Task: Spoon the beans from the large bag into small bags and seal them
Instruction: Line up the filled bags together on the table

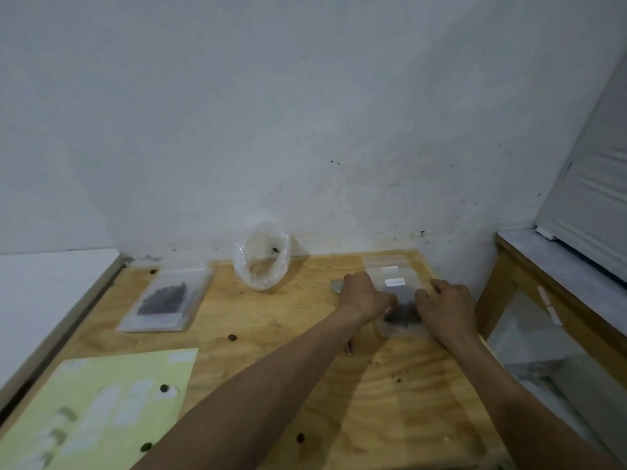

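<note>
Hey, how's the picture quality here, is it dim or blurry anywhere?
Head view: dim, flat light; wide-angle bending at the edges; the pale green paper sheet is smeared, its print unreadable; both hands and the small clear bean bag are soft.

The plywood table (258, 320) carries a near-empty large bag (263, 257) at its far edge and a filled small bag (166, 300) far left. A green sheet (101, 401) covers the near-left corner; loose beans (232, 337) dot the middle, and more small bags (393, 276) lie far right.
</note>
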Tool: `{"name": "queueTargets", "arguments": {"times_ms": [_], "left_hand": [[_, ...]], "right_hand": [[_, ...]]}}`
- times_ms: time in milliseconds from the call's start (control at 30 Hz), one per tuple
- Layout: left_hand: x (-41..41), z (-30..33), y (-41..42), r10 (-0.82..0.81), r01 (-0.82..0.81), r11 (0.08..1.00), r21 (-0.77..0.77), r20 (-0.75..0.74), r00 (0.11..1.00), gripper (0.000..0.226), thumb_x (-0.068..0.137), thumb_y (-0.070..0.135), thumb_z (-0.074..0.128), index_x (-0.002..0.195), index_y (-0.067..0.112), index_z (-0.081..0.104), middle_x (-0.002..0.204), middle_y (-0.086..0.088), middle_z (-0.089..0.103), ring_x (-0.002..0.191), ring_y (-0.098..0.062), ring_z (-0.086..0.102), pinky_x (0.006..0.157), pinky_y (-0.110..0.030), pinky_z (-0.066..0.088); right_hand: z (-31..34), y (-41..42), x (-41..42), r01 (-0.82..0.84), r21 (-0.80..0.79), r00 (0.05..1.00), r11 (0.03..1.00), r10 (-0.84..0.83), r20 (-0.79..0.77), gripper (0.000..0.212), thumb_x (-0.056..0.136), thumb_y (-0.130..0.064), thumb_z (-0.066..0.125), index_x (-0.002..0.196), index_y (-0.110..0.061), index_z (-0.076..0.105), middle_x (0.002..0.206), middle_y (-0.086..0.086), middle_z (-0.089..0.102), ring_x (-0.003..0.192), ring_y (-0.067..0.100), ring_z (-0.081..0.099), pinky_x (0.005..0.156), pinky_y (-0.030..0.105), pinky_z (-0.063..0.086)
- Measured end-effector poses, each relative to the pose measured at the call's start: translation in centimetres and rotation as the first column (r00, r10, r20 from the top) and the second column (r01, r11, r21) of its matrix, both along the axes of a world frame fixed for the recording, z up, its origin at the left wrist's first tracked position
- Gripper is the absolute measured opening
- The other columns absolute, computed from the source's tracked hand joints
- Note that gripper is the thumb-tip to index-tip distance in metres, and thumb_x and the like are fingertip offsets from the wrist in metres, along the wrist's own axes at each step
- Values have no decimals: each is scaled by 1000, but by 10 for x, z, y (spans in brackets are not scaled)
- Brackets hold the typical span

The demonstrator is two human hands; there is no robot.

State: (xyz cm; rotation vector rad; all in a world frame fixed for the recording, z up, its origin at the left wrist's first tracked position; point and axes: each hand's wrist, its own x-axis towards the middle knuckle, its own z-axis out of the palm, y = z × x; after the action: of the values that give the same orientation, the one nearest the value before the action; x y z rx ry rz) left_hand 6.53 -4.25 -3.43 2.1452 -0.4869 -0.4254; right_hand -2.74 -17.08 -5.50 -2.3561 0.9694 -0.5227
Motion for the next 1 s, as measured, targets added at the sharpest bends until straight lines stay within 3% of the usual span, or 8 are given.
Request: {"name": "queueTargets", "arguments": {"times_ms": [133, 367, 467, 533, 633, 700, 833, 1000], "left_hand": [[0, 28, 34, 94, -67, 984, -163, 167, 981, 56, 91, 33, 72, 139, 9, 55, 130, -9, 58, 115, -24, 59, 91, -28, 47], [42, 66, 156, 466, -302, 831, -467, 291, 835, 22, 95, 23, 61, 111, 13, 72, 95, 1, 70, 86, -12, 65, 81, -29, 53], [70, 65, 223, 596, -479, 793, -376, 320, 736, 25, 96, 23, 58, 116, 13, 70, 110, -3, 66, 95, -15, 62, 82, -27, 46], [88, 54, 267, 609, -594, 787, -164, 354, 710, 32, 94, 25, 58, 121, 9, 67, 123, -11, 61, 106, -26, 62, 86, -31, 45], [102, 33, 322, 542, -634, 729, 257, 349, 765, 42, 94, 33, 56, 120, 1, 64, 135, -24, 55, 121, -39, 54, 96, -39, 45], [102, 20, 346, 517, -579, 731, 360, 263, 815, 45, 98, 39, 55, 121, 1, 61, 137, -25, 53, 125, -41, 51, 99, -41, 45], [99, 2, 366, 532, -545, 805, 233, 124, 838, 40, 95, 33, 61, 116, -1, 64, 124, -22, 65, 115, -40, 59, 92, -44, 51], [95, 0, 372, 589, -594, 803, 44, 99, 802, 46, 91, 23, 72, 130, 0, 63, 134, -16, 64, 126, -32, 58, 104, -38, 49]], "right_hand": [[26, 26, 11, -34, -114, 986, 993, 51, 157, 40, 95, -30, 58, 129, -9, 65, 130, 21, 60, 115, 39, 57, 97, 45, 49], [84, 147, 62, -353, -124, 832, 927, 372, 412, 18, 92, -17, 63, 107, -16, 74, 103, 1, 70, 83, 13, 65, 82, 25, 49], [89, 206, 88, -542, -102, 769, 834, 541, 342, 15, 91, -13, 63, 97, -16, 77, 93, -5, 74, 80, 10, 66, 78, 18, 48], [81, 243, 103, -630, -57, 749, 774, 626, 216, 17, 93, -15, 60, 94, -14, 77, 88, -4, 75, 80, 13, 67, 79, 25, 53], [59, 287, 126, -646, 65, 763, 761, 641, 87, 27, 90, -18, 56, 70, -5, 67, 65, 10, 68, 63, 29, 68, 63, 39, 59], [44, 308, 138, -599, 153, 799, 786, 600, 42, 35, 88, -22, 57, 56, -9, 55, 53, 11, 55, 57, 37, 64, 55, 34, 51], [29, 331, 150, -499, 306, 856, 811, 517, 26, 34, 89, -30, 66, 67, -5, 72, 63, 16, 68, 62, 36, 69, 53, 34, 48], [20, 334, 159, -404, 501, 902, 765, 423, 83, 11, 83, -16, 77, 93, -12, 76, 83, 8, 72, 66, 24, 65, 64, 36, 57]]}}
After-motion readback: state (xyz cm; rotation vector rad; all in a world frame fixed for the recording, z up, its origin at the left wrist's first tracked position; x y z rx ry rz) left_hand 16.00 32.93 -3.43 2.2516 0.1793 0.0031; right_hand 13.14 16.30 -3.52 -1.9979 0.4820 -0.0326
